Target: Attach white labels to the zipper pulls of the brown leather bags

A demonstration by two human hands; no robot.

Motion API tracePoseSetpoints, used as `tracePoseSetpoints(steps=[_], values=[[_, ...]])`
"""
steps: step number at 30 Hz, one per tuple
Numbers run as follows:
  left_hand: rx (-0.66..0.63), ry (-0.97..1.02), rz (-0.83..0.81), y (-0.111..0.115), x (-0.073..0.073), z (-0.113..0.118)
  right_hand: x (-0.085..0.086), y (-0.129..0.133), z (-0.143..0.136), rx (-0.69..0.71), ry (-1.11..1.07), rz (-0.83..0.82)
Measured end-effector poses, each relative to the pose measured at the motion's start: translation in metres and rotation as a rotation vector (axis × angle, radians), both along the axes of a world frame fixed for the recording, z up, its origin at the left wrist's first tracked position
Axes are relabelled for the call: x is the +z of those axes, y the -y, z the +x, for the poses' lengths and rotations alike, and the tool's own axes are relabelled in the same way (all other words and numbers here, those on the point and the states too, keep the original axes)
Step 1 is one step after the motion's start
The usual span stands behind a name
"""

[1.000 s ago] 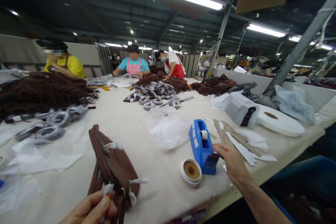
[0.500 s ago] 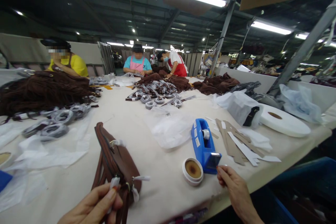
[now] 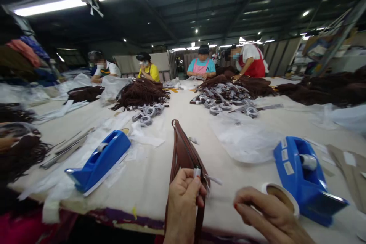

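Note:
A brown leather bag (image 3: 183,152) with a zipper lies on the table in front of me, its strap hanging toward me. My left hand (image 3: 183,202) is closed, pinching a zipper pull (image 3: 197,172) wrapped in white at the bag's near end. To the right of the bag, my right hand (image 3: 265,213) hovers with thumb and forefinger pressed together. Whatever is between those fingertips is too small to make out. Just behind that hand sits a round white tub (image 3: 295,205) with brown contents, partly covered by it. A blue tape dispenser (image 3: 309,183) stands beside the tub.
Another blue tape dispenser (image 3: 100,160) stands at the left. Wrapped straps (image 3: 215,109) and piles of brown goods (image 3: 143,93) lie farther back. A clear plastic sheet (image 3: 246,137) lies right of the bag. Several co-workers (image 3: 201,66) are across the table; a person's hand (image 3: 7,143) is at far left.
My view has swung left. My right hand has left the dispenser's cutting edge and come nearer the bag. My left hand still pinches the wrapped zipper pull.

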State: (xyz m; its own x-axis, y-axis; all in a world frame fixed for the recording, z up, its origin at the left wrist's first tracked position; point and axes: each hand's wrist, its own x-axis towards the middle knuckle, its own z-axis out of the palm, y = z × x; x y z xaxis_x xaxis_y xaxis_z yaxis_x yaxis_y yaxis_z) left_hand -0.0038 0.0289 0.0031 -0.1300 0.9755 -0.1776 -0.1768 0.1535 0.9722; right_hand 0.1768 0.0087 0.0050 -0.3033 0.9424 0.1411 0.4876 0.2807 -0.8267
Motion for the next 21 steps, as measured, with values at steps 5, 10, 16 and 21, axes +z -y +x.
tracePoseSetpoints(steps=[5,10,16,21], values=[[0.037,0.064,0.013,0.004,0.002,0.000,0.023,-0.042,-0.047,0.268,-0.141,-0.059],[0.054,0.032,0.019,0.003,-0.002,-0.001,0.016,-0.066,-0.056,0.265,-0.089,-0.085],[0.086,-0.082,0.032,0.004,-0.007,-0.001,0.017,-0.071,-0.059,0.209,-0.049,-0.104],[0.128,-0.306,0.097,0.007,-0.010,0.000,0.019,-0.071,-0.064,0.154,-0.088,-0.201]])
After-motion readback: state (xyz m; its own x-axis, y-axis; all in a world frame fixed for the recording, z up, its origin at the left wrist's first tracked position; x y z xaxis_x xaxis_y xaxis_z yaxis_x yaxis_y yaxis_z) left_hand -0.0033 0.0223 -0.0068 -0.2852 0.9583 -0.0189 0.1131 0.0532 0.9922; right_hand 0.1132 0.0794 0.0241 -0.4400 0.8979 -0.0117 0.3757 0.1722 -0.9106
